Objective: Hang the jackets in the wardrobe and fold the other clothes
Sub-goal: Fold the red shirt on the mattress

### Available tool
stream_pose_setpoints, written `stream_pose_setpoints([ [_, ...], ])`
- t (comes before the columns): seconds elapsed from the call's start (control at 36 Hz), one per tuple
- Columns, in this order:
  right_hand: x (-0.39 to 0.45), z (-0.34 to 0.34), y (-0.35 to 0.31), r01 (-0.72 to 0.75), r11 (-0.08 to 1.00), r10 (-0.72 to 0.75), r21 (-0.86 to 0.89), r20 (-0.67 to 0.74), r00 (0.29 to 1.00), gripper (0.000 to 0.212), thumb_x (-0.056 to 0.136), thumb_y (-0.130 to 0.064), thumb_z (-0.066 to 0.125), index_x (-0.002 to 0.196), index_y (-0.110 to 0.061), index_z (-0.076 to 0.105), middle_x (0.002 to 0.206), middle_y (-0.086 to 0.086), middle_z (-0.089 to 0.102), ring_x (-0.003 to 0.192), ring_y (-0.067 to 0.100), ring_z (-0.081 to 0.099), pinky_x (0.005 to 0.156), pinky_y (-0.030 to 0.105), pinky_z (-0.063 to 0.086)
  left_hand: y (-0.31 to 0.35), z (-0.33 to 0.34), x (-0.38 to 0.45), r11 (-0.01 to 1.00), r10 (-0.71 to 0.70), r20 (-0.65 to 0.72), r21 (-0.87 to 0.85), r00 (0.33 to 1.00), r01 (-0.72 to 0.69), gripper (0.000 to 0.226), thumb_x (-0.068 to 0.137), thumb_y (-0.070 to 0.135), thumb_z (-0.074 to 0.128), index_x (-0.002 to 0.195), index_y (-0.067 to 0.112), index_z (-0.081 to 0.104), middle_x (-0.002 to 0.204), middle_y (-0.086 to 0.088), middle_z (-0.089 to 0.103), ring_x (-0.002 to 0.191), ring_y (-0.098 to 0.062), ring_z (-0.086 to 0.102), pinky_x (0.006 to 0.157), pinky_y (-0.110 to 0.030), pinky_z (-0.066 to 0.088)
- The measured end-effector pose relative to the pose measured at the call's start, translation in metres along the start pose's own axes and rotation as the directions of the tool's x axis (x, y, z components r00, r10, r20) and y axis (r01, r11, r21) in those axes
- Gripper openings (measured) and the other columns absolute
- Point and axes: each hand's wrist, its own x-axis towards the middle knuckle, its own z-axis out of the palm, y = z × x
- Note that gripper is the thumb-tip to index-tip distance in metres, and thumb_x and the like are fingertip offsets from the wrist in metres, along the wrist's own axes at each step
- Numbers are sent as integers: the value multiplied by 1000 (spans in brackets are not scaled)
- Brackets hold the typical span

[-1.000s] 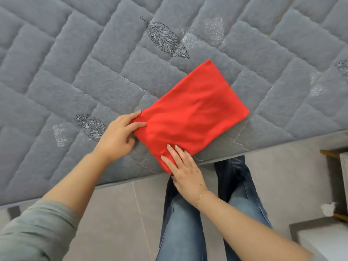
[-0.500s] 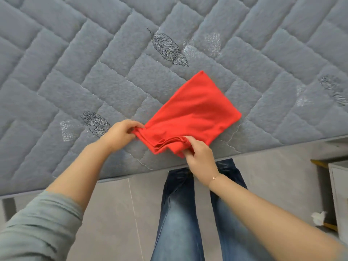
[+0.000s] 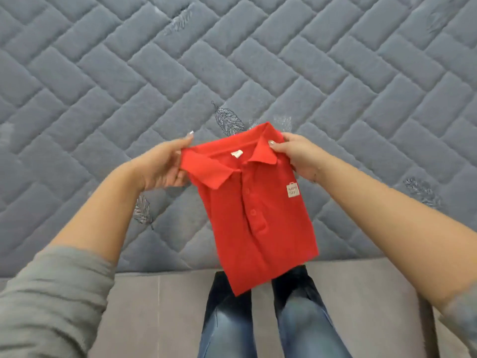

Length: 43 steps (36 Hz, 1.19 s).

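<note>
A small red polo shirt (image 3: 258, 223), folded narrow, hangs in the air above the near edge of the bed. Its collar, button placket and a white chest label face me. My left hand (image 3: 165, 165) pinches the left end of the collar. My right hand (image 3: 296, 153) pinches the right shoulder by the collar. The shirt's lower hem dangles over the floor in front of my legs.
A grey quilted mattress (image 3: 232, 60) with stitched leaf patterns fills the upper view; its near edge runs across at about knee height. Grey tiled floor (image 3: 154, 306) lies below, with my jeans-clad legs (image 3: 271, 326) standing on it.
The folded red shirt was lying on the mattress; both hands took its near edge and lifted it up, turning the collar side to face me. The view shifted further over the bed.
</note>
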Motion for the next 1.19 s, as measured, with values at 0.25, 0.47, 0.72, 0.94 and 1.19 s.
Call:
stream_pose_setpoints([
  [0.25, 45, -15, 122, -60, 996, 27, -70, -401, 916, 25, 96, -21, 59, 116, -6, 59, 102, 7, 61, 73, 2, 53, 55, 5, 41, -137, 57, 87, 988, 36, -409, -120, 912, -93, 19, 97, 42, 52, 94, 23, 53, 89, 8, 57, 82, -9, 54, 69, -24, 42],
  [0.47, -9, -24, 189, -30, 978, -50, -208, -368, 929, 12, 91, -24, 67, 82, -20, 59, 77, -8, 59, 68, 1, 53, 62, 8, 42, -198, 108, 84, 964, 139, -605, -98, 784, -246, 15, 92, 25, 65, 90, 14, 55, 87, 1, 58, 78, -9, 52, 73, -22, 45],
  [0.72, -21, -38, 198, -75, 955, -44, -288, -387, 921, 20, 92, -14, 64, 76, -7, 55, 70, -2, 56, 67, 9, 49, 62, 10, 41, -218, 124, 70, 988, 131, -674, 25, 727, -154, 24, 86, 20, 72, 74, 15, 52, 72, 5, 58, 68, -10, 53, 63, -11, 40],
  [0.94, 39, -36, 131, 58, 985, -96, -164, -233, 968, 11, 95, -26, 61, 89, -18, 65, 85, -5, 65, 74, 0, 56, 73, 19, 47, -155, 84, 100, 878, 122, -622, -296, 774, -377, 23, 103, 30, 44, 100, 16, 62, 91, 2, 64, 77, -5, 58, 71, -20, 46],
  [1.19, 108, -12, 76, 156, 974, -184, -165, -171, 968, 26, 96, -21, 61, 70, -16, 59, 67, -1, 54, 58, -2, 43, 58, 14, 37, -117, 65, 133, 808, 93, -664, -386, 742, -446, 22, 97, 13, 56, 76, 19, 58, 56, 13, 54, 50, 2, 44, 53, -16, 39],
])
